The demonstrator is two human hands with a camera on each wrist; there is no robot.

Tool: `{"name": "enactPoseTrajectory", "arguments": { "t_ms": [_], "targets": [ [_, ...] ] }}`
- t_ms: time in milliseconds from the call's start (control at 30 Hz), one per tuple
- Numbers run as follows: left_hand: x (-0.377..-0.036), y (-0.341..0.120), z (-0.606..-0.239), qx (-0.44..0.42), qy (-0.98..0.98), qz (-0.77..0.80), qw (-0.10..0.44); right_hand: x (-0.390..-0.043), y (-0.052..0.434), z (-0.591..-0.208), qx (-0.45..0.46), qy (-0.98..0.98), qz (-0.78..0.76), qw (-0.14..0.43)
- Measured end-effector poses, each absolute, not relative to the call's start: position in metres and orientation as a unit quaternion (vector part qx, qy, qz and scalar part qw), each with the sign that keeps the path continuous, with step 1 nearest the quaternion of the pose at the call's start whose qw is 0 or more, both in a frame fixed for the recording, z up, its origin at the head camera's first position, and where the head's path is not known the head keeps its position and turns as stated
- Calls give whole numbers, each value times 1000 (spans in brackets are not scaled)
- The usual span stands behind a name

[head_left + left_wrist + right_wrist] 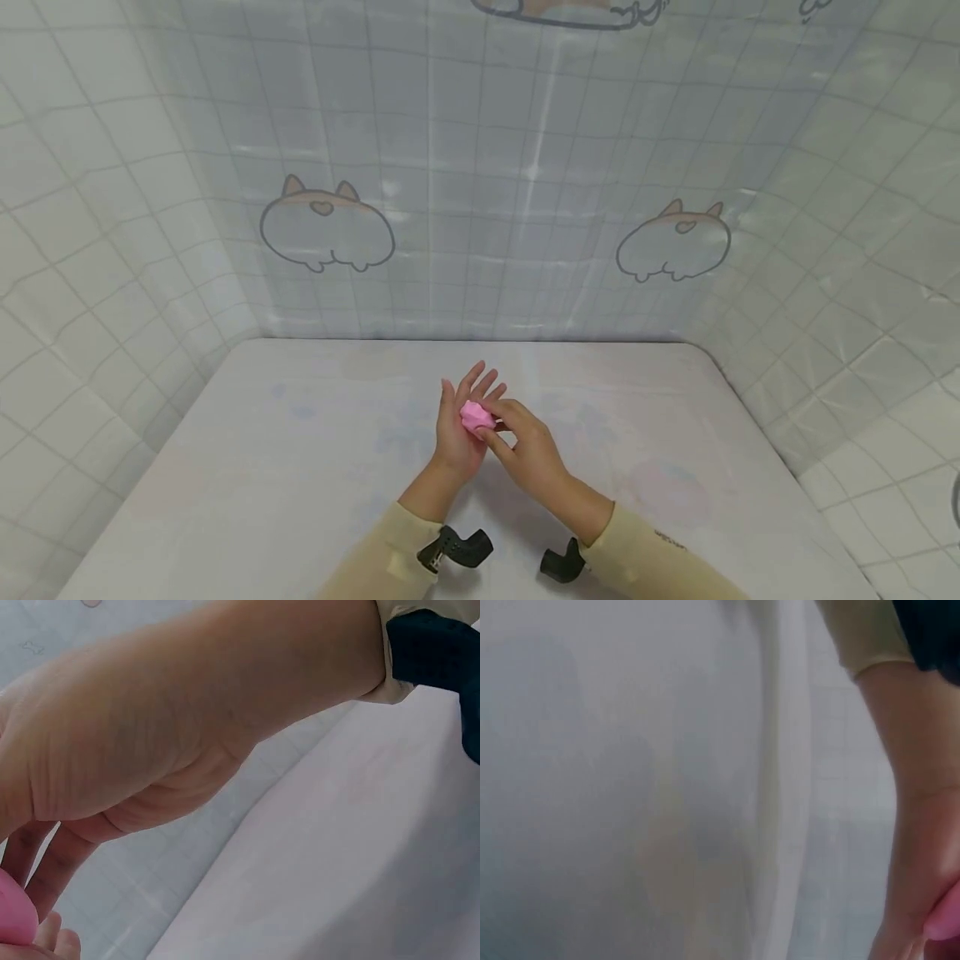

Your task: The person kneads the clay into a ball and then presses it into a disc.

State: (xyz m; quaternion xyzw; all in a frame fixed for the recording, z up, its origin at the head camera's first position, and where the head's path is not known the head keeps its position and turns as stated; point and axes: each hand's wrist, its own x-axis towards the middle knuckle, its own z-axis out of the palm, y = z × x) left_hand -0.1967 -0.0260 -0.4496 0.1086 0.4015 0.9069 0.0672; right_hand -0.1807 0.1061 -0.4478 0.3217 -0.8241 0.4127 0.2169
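A small pink lump with ridged, uneven sides, resembling soft modelling clay, lies against the palm of the left hand. That palm faces up, and its fingers stretch away over the table, spread apart. From the right, the right hand pinches the lump's near side between thumb and fingers. In the left wrist view the right hand spans the upper left, and only part of the pink lump shows at the edge. The left hand and a bit of the lump appear at the right wrist view's right edge.
Both hands are above a pale table with faint coloured patches. A grid-patterned curtain with cartoon animal drawings stands behind it and at both sides. Black wrist mounts stick out from the light sleeves.
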Motion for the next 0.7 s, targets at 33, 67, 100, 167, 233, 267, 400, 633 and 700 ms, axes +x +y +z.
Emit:
{"name": "enactPoseTrajectory", "arguments": {
  "t_ms": [33,67,100,167,233,267,400,633,700],
  "targets": [
    [-197,-26,-451,105,402,907,66,-180,106,-448,323,-826,409,214],
    [-197,-26,-451,99,400,909,65,-179,106,-448,324,-828,406,211],
    [-197,-26,-452,95,400,909,66,-179,106,-447,325,-830,403,207],
    [-197,-26,-452,93,393,912,71,-177,106,-445,329,-832,397,203],
    [-197,-26,-452,95,379,917,78,-177,108,-444,331,-835,393,199],
    [-197,-27,-452,98,371,920,82,-177,109,-443,330,-836,390,200],
    [-196,-27,-451,111,343,928,92,-178,113,-438,315,-832,396,227],
    [-191,-26,-450,126,341,928,83,-193,105,-426,261,-779,489,293],
    [-190,-24,-451,133,340,928,82,-198,99,-425,244,-768,516,289]
  ]
}}
